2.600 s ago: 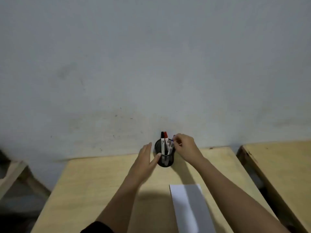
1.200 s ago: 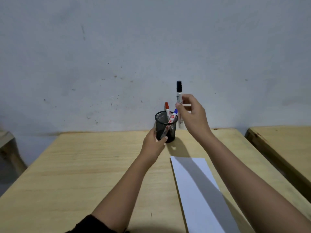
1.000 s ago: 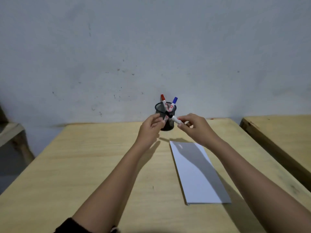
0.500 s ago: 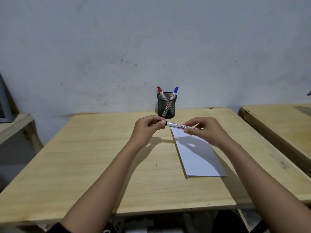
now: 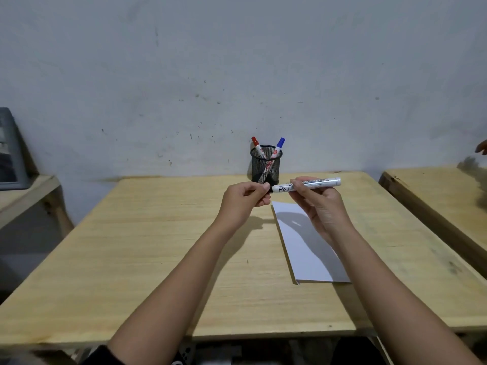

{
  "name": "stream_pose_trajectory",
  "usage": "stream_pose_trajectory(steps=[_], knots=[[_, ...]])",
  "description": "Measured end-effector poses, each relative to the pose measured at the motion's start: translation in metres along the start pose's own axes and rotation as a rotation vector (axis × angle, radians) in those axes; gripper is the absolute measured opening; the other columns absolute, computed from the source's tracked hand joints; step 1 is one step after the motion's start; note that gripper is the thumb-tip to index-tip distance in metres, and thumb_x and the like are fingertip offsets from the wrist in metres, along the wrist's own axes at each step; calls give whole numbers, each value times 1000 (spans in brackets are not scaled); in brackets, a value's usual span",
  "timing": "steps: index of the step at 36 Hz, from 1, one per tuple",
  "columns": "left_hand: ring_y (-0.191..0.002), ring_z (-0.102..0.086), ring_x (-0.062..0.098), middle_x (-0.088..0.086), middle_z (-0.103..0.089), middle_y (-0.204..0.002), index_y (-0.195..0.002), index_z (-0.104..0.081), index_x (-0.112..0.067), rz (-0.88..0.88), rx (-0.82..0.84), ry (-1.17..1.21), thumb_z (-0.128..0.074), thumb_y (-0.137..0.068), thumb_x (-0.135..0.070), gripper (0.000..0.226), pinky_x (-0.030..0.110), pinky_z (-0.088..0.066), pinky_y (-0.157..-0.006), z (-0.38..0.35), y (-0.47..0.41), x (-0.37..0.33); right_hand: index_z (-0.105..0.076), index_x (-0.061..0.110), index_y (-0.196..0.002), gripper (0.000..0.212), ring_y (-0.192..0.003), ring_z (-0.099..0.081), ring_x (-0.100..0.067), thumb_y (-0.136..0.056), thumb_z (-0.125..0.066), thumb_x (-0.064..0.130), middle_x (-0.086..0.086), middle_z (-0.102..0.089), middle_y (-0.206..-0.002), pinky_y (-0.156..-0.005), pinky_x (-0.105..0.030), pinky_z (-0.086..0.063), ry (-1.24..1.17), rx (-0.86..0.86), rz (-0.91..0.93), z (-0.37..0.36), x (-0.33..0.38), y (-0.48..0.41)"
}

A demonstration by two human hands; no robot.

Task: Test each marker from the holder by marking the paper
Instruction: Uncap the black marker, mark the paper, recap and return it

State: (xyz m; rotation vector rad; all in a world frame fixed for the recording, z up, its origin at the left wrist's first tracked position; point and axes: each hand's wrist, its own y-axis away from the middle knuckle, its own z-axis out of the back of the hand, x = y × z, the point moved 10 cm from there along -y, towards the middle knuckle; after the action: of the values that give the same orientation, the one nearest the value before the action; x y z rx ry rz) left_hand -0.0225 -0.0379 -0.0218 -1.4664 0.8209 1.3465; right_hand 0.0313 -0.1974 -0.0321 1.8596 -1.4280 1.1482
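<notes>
Right hand (image 5: 320,204): raised above the table, fingers wrapped round the barrel of a white marker (image 5: 307,184), which lies nearly level across the view.
Left hand (image 5: 243,200): closed, fingertips pinched at the marker's left end, where a black piece shows; whether the cap is on or pulled free I cannot tell.
Mesh pen holder (image 5: 265,164): black, upright at the far edge of the table, just behind the hands.
Red-capped marker (image 5: 257,146): in the holder, leaning left.
Blue-capped marker (image 5: 278,147): in the holder, leaning right, crossing the red one.
Paper (image 5: 307,246): white sheet flat on the wooden table (image 5: 131,246), under the right forearm, no mark visible.
</notes>
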Motion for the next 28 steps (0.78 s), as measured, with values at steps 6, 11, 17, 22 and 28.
stream_pose_trajectory(steps=[6, 11, 17, 22, 28], knots=[[-58, -60, 1, -2, -67, -64, -77, -69, -8, 130, 69, 54, -60, -90, -20, 20, 10, -52, -67, 0, -5, 12, -65, 2, -86, 8, -78, -71, -15, -78, -66, 0, -3, -73, -74, -78, -22, -58, 63, 91, 24, -10, 12, -6], [-45, -52, 1, -7, -64, -51, -80, -67, -3, 276, 37, 185, -56, -92, -24, 26, 8, -48, -54, 5, -9, 27, -64, 4, -85, 14, -83, -71, -15, -82, -58, -8, -2, -75, -80, -84, -22, -56, 86, 147, 80, -12, 30, -9], [-67, -61, 15, 8, -67, -73, -74, -68, -8, 168, -16, -246, -66, -86, -19, 16, 20, -53, -73, 35, -13, 32, -62, 4, -85, 12, -80, -71, -12, -84, -58, -6, -1, -74, -78, -79, -19, -57, -26, 49, 108, 9, 42, -13], [-68, -57, 18, 7, -63, -80, -79, -65, -5, 79, -103, -702, -58, -83, -8, 9, 26, -45, -60, 47, -15, 39, -62, 5, -87, 17, -78, -69, -9, -79, -62, -10, -6, -66, -88, -76, -17, -56, 22, -8, 59, 16, 18, -11], [-86, -59, 27, 10, -61, -97, -88, -64, -2, 60, -6, -986, -53, -84, -9, 14, 36, -50, -72, 42, -16, 51, -62, 5, -86, 15, -80, -66, -14, -76, -69, -4, -8, -65, -82, -77, -17, -57, 87, -21, 16, 16, 0, -12]])
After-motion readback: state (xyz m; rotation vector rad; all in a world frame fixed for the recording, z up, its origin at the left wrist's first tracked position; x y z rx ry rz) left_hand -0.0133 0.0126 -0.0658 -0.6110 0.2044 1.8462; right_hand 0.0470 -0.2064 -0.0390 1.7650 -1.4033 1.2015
